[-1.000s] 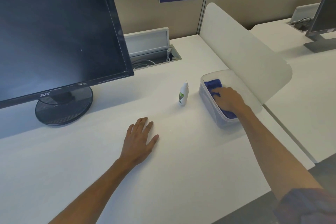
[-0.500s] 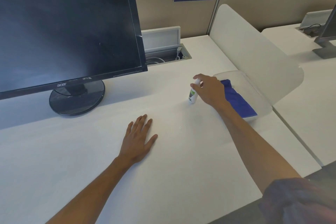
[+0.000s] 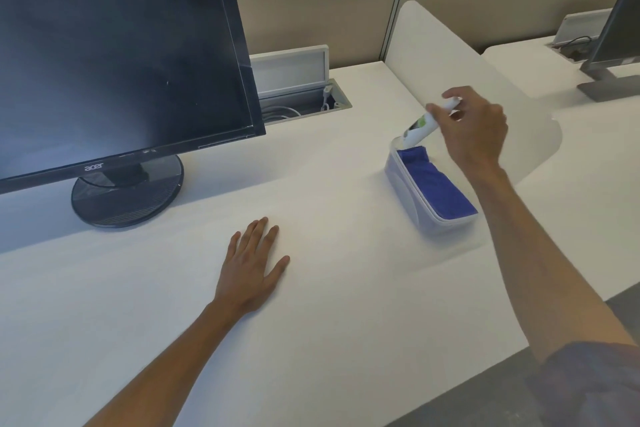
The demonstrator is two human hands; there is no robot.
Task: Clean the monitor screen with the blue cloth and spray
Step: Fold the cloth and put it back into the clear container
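**Spray bottle lifted off counter**

Spray bottle point(image 3: 424, 126), standing half a second ago, now tilted in right hand point(image 3: 476, 128), fingers closed round its top, above tub point(image 3: 408, 191) holding blue cloth point(image 3: 436, 187). Left hand point(image 3: 251, 265) flat, empty. Bottle light, rigid, probably slick; grip mid-body. Monitor point(image 3: 117, 55) left of tub.
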